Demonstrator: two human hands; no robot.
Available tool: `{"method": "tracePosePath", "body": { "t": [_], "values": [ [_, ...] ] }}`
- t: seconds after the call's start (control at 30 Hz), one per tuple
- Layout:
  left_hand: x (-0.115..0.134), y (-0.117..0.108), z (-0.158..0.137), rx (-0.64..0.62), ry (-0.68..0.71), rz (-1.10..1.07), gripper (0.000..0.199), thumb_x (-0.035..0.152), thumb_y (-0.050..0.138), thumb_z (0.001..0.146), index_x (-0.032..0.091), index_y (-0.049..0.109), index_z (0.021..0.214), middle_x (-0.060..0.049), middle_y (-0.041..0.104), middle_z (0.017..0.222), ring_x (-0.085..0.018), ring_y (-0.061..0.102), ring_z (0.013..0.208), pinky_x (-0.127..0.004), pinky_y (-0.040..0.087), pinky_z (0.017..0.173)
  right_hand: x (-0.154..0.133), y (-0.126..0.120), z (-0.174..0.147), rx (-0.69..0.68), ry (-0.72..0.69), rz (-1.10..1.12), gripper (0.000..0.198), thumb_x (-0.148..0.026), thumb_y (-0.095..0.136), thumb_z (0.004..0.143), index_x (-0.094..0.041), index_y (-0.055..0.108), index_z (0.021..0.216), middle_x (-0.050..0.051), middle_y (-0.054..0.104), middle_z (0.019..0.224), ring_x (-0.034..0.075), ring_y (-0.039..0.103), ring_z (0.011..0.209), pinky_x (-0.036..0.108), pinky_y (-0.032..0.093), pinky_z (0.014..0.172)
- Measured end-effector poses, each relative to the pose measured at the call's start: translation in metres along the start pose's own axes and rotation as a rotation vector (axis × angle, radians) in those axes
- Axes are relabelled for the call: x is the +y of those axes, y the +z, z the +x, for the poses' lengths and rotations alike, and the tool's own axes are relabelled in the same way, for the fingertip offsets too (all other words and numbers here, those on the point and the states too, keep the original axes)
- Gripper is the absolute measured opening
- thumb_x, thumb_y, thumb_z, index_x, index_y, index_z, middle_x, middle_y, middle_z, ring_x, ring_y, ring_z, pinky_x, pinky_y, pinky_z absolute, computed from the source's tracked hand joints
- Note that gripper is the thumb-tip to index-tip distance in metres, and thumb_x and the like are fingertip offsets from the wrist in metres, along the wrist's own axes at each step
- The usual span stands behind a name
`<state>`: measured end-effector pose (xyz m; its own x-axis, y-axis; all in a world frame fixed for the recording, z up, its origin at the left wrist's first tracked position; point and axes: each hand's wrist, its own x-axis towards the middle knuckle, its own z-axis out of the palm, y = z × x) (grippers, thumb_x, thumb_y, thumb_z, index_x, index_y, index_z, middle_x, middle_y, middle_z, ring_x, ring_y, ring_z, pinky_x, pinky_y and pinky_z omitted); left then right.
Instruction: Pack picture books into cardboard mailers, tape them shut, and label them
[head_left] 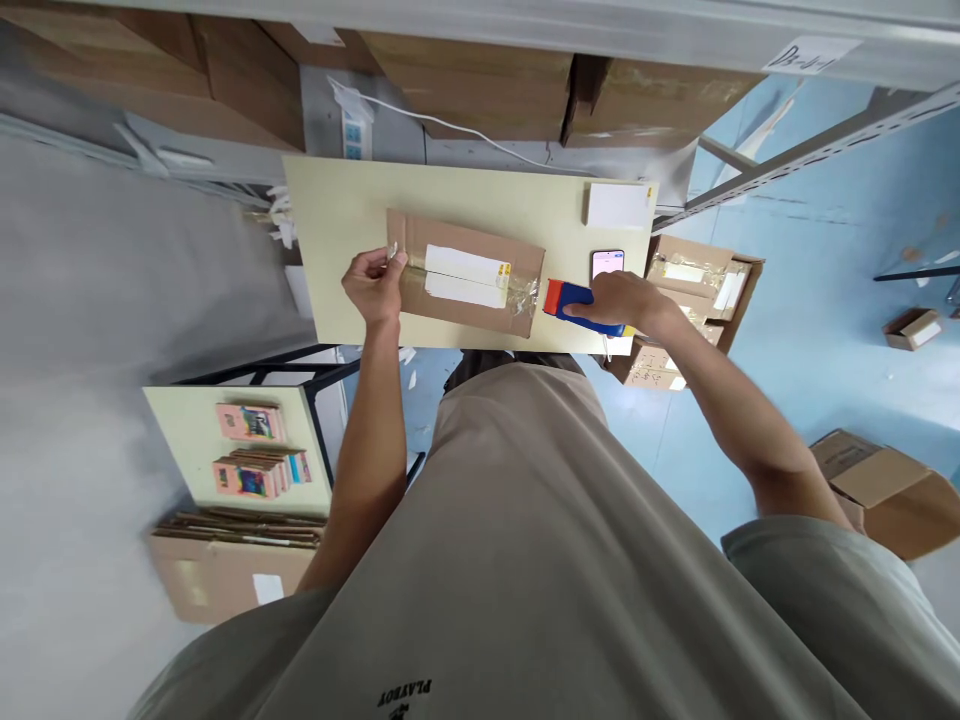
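Observation:
A flat cardboard box (465,315) lies slightly slanted on the pale tabletop, with clear tape along its middle and ends. Two white labels (465,264) with small yellow marks sit on its top face. My left hand (375,285) pinches the box's left end between thumb and fingers. To the right of the box, my right hand (619,300) is wrapped round a blue hand-held tool with a red end (574,300). That red end points at the box, a small gap apart from it. Just beyond my right hand lies a phone with a lit screen (607,262), partly covered.
A stack of white labels (619,205) lies at the table's (345,200) far right corner. Large cartons (480,85) fill the shelf behind. An open carton of taped boxes (690,275) stands right. Pink packages (251,422) lie on a lower-left table, near folded cardboard (232,560).

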<state>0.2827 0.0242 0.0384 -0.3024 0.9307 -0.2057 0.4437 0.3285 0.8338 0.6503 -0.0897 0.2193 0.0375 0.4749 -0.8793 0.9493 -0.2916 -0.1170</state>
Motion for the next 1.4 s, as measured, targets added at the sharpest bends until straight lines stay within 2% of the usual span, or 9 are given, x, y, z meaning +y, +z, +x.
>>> {"method": "tracePosePath", "body": {
  "t": [0.3, 0.57, 0.67, 0.77, 0.9, 1.07, 1.23, 1.33, 1.4],
  "values": [
    [-0.001, -0.008, -0.013, 0.016, -0.023, 0.025, 0.015, 0.025, 0.087, 0.087, 0.022, 0.079, 0.099, 0.001, 0.08, 0.093, -0.016, 0.075, 0.088, -0.028, 0.063, 0.089, -0.022, 0.031, 0.004, 0.158, 0.049, -0.089, 0.053, -0.055, 0.062, 0.119, -0.01, 0.085, 0.137, 0.031, 0.085, 0.134, 0.045, 0.083, 0.126, 0.044, 0.061, 0.092],
    [-0.002, -0.038, -0.03, -0.089, 0.002, 0.128, 0.025, 0.035, 0.081, 0.1, 0.017, 0.086, 0.117, -0.009, 0.088, 0.117, -0.021, 0.082, 0.1, -0.032, 0.066, 0.097, -0.021, 0.052, 0.007, 0.22, 0.161, 0.037, 0.056, -0.055, 0.055, 0.123, -0.009, 0.083, 0.135, 0.031, 0.086, 0.131, 0.042, 0.085, 0.122, 0.041, 0.061, 0.09],
    [0.01, -0.047, -0.031, -0.125, 0.112, 0.264, 0.031, 0.033, 0.079, 0.102, 0.017, 0.084, 0.128, -0.014, 0.086, 0.134, -0.027, 0.082, 0.114, -0.039, 0.066, 0.108, -0.012, 0.056, 0.008, 0.288, 0.202, 0.114, 0.055, -0.053, 0.056, 0.123, -0.006, 0.082, 0.133, 0.031, 0.086, 0.126, 0.043, 0.084, 0.124, 0.041, 0.061, 0.093],
    [0.039, -0.038, -0.039, -0.116, 0.366, 0.315, 0.039, 0.035, 0.079, 0.105, 0.019, 0.08, 0.14, -0.018, 0.082, 0.145, -0.035, 0.077, 0.134, -0.051, 0.06, 0.125, -0.003, 0.051, 0.002, 0.443, 0.191, 0.192, 0.053, -0.052, 0.058, 0.122, -0.004, 0.075, 0.138, 0.031, 0.085, 0.125, 0.043, 0.083, 0.124, 0.043, 0.062, 0.097],
    [0.114, 0.009, -0.068, -0.371, 0.798, 0.136, 0.046, 0.05, 0.063, 0.119, 0.023, 0.072, 0.156, -0.017, 0.08, 0.151, -0.034, 0.073, 0.144, -0.052, 0.059, 0.13, 0.004, 0.022, -0.009, 0.758, 0.07, 0.294, 0.057, -0.056, 0.054, 0.12, -0.006, 0.062, 0.147, 0.03, 0.083, 0.123, 0.046, 0.081, 0.115, 0.051, 0.064, 0.096],
    [0.231, 0.086, -0.104, -0.525, 1.195, -0.112, 0.052, 0.041, 0.041, 0.128, 0.026, 0.054, 0.176, -0.015, 0.066, 0.173, -0.028, 0.062, 0.166, -0.049, 0.05, 0.142, 0.023, -0.057, -0.009, 1.166, -0.173, 0.292, 0.061, -0.06, 0.044, 0.122, -0.011, 0.048, 0.158, 0.029, 0.073, 0.143, 0.047, 0.076, 0.133, 0.065, 0.064, 0.109],
    [0.307, 0.153, -0.097, -0.565, 1.185, -0.116, 0.059, 0.021, 0.025, 0.126, 0.016, 0.044, 0.182, -0.016, 0.047, 0.191, -0.026, 0.041, 0.183, -0.046, 0.035, 0.151, 0.051, -0.149, 0.016, 1.331, -0.208, 0.181, 0.059, -0.054, 0.023, 0.129, -0.009, 0.054, 0.153, 0.032, 0.067, 0.153, 0.043, 0.071, 0.147, 0.067, 0.056, 0.121],
    [0.32, 0.173, -0.089, -0.629, 1.102, -0.018, 0.06, 0.016, 0.033, 0.123, 0.013, 0.044, 0.182, -0.017, 0.044, 0.194, -0.025, 0.039, 0.184, -0.044, 0.029, 0.153, 0.06, -0.182, 0.041, 1.341, -0.128, 0.136, 0.062, -0.048, 0.018, 0.13, -0.006, 0.059, 0.148, 0.032, 0.068, 0.154, 0.04, 0.07, 0.149, 0.068, 0.049, 0.129],
    [0.315, 0.171, -0.089, -0.667, 1.088, 0.003, 0.064, 0.014, 0.04, 0.119, 0.016, 0.044, 0.183, -0.015, 0.044, 0.195, -0.024, 0.04, 0.184, -0.044, 0.029, 0.155, 0.064, -0.192, 0.059, 1.349, -0.125, 0.123, 0.059, -0.049, 0.024, 0.13, -0.008, 0.062, 0.146, 0.03, 0.068, 0.156, 0.04, 0.07, 0.15, 0.072, 0.046, 0.133]
  ]
}}
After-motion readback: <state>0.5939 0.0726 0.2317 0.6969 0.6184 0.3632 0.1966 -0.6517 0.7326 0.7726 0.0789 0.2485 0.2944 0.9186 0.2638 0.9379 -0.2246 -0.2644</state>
